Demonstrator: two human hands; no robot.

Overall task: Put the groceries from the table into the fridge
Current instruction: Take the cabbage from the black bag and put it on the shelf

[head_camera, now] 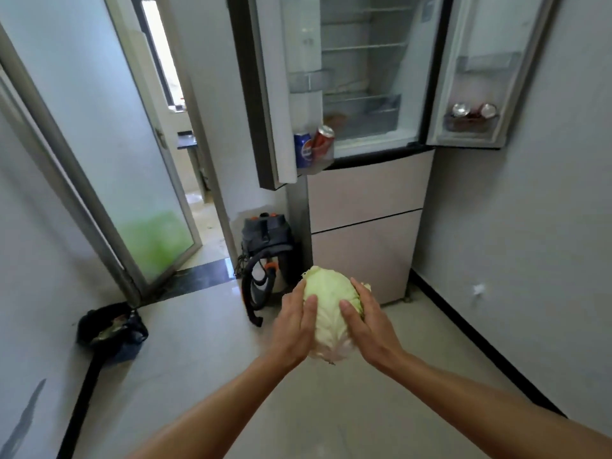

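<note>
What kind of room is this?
Likely a home's kitchen area: a tall pale fridge stands open with drink cans in its door shelves, a grey-and-orange vacuum cleaner sits beside it, and the left hand and right hand hold a pale green cabbage.

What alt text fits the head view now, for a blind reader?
Left hand and right hand hold a pale green cabbage between them before a fridge with both upper doors open. Drink cans sit in the door bins.

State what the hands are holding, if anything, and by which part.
A cabbage, held between both hands: left hand on its left side, right hand on its right side, thumbs across the top face.
</note>
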